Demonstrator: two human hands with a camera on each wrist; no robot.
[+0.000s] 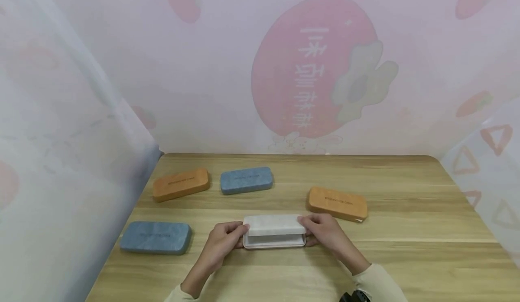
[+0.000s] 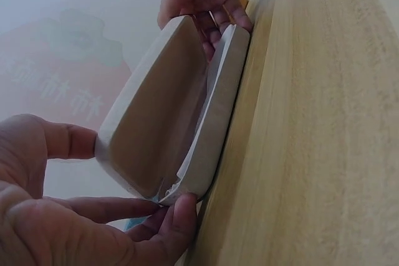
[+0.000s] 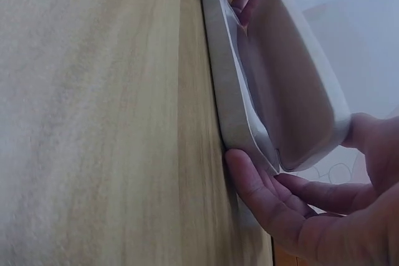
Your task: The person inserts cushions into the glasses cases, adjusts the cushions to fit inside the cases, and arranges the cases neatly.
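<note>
A white glasses case (image 1: 276,225) stands part-way open at the near middle of the table, its lid tilted up and its opening facing the person. At its left end my left hand (image 1: 222,243) grips it, thumb on the lid and other fingers at the base. My right hand (image 1: 327,233) holds the right end the same way. In the left wrist view the case (image 2: 156,110) shows a plain lid interior and something pale and thin along the base's inside. From the right wrist view, the right hand's fingers touch both lid and base of the case (image 3: 299,79).
Two blue cases lie shut, one at the near left (image 1: 156,238) and one further back (image 1: 246,180). An orange case (image 1: 181,185) is at the far left, another orange case (image 1: 338,203) just beyond the right hand. A printed backdrop (image 1: 211,90) rises behind the wooden table (image 1: 406,229).
</note>
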